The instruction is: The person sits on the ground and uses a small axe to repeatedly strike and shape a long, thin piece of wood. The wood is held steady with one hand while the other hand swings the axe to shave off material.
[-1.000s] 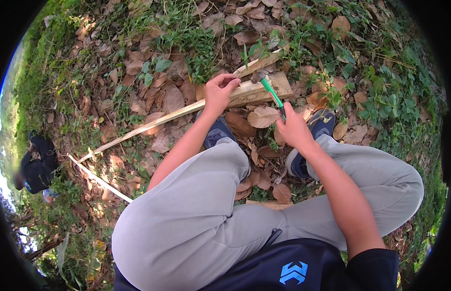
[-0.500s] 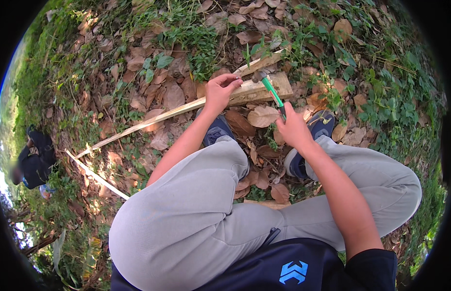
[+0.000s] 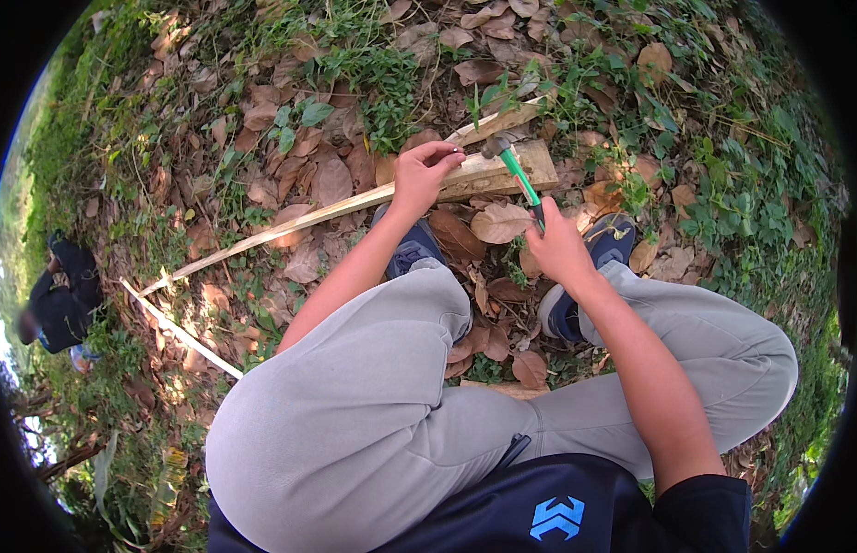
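Observation:
My right hand (image 3: 561,247) is closed round the black lower grip of a hammer (image 3: 520,175) with a green handle. The metal hammer head is over the end of a pale wooden strip (image 3: 304,223), just right of my left fingers. Thumb and forefinger of my left hand (image 3: 422,177) pinch a tiny dark nail-like thing (image 3: 458,150), too small to make out fully. This hand is at the strip's right end, which lies on a thick wooden block (image 3: 537,168). Whether the hammer touches the wood, I cannot tell.
Behind the block a second piece of wood (image 3: 507,120) lies slanted. Another thin strip (image 3: 184,339) meets the long one at the far left. My shoes (image 3: 414,249) flank the work on leafy ground. A person (image 3: 67,295) in dark clothes is at the left edge.

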Motion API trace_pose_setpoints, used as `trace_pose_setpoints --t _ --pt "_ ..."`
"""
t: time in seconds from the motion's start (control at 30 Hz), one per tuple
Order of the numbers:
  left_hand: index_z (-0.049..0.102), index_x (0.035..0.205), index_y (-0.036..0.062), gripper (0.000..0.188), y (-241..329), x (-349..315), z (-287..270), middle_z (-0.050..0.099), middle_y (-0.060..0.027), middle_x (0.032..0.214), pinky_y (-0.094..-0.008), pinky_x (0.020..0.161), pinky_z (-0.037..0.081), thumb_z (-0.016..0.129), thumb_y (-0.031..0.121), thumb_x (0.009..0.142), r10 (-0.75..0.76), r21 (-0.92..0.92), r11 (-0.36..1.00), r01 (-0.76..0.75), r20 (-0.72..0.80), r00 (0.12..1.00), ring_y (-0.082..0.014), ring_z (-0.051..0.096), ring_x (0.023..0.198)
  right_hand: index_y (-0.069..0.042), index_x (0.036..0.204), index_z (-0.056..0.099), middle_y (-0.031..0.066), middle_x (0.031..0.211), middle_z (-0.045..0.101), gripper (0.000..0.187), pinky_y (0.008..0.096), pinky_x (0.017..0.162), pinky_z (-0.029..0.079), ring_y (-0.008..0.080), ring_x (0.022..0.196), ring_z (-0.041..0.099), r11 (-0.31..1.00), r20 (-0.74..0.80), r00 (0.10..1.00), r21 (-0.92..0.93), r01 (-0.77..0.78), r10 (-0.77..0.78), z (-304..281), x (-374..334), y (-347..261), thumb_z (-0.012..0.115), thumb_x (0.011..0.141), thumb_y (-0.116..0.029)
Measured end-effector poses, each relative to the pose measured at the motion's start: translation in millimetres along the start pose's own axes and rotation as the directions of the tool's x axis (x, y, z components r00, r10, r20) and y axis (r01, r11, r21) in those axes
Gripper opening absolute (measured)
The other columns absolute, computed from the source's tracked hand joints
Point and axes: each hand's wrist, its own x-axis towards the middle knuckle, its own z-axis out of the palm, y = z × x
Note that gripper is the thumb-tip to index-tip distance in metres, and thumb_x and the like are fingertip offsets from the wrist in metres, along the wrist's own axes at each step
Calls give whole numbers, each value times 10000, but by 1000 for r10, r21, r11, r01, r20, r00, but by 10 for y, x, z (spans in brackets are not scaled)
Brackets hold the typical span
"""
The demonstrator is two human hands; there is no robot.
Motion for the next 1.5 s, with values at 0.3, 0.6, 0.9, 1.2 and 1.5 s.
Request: trace_pose_setpoints --t 0.3,0.6,0.9,1.2,1.5 --pt "796 1026 -9 157 3 29 -4 796 -52 915 -257 785 555 797 101 915 -3 28 1000 3 -6 1000 -94 722 836 -5 1139 535 270 857 681 241 517 682 505 458 778 682 998 -63 996 6 56 -56 50 33 99 622 973 -156" --pt "792 1032 2 156 107 -28 101 792 -40 903 -247 776 543 801 107 918 -20 141 990 18 10 1000 -76 707 834 -23 1198 530 279 829 679 290 551 736 507 486 815 685 992 -82 994 94 86 -78 11 16 69 618 961 -166" --pt "790 1021 8 132 254 22 329 795 -38 914 -251 770 545 776 114 944 51 152 987 -59 54 997 -76 713 845 -68 1221 642 149 768 611 275 407 662 480 287 679 612 968 -244 967 213 129 -75 -166 -11 104 647 954 -131" --pt "784 1023 -14 137 162 120 377 795 -57 887 -259 768 569 783 86 929 30 19 999 -30 11 999 -94 734 828 -40 1266 558 268 856 683 324 523 751 501 477 846 678 981 -178 981 164 104 -74 -167 25 261 619 963 -137" --pt "780 1025 -25 143 71 100 396 793 -57 907 -254 777 573 784 84 932 30 8 1000 -30 -16 999 -85 724 831 -30 1245 512 308 853 684 311 570 758 502 519 856 671 989 -111 991 114 90 -77 -222 65 270 607 968 -133"
